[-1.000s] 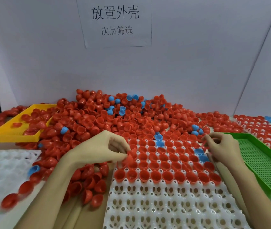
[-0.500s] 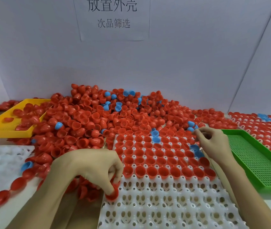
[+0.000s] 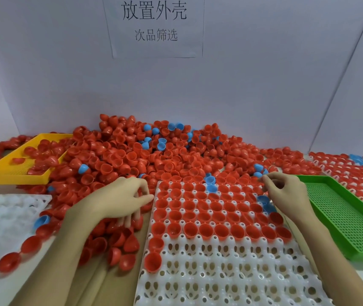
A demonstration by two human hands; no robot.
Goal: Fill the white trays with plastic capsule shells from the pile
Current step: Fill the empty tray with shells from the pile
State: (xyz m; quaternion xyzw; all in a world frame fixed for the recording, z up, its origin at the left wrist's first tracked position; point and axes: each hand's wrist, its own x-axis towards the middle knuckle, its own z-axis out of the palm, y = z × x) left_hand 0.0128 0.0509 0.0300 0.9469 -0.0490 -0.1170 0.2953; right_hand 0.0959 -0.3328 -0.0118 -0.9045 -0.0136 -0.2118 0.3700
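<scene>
White tray [image 3: 231, 281] lay at the bench's near edge, its far rows seated with red shells and a few blue ones, near rows bare; two red shells [image 3: 154, 253] had begun the next rows at its left edge. The pile [image 3: 132, 160] was heaped against the back wall and spilled to the tray's far and left edges. Left hand [image 3: 118, 200] rested on loose shells just beside the tray's left edge, fingers curled down among them; whether it gripped one, I could not tell. Right hand [image 3: 286, 195] hovered at the tray's far right corner, thumb and fingers pinched together near a blue shell [image 3: 258, 171] (a shell between them could not be made out). Judged step: gathering shells for the next row. Next move called for lifting one shell, mouth up, and pressing it into the empty pocket beside the last one seated.
</scene>
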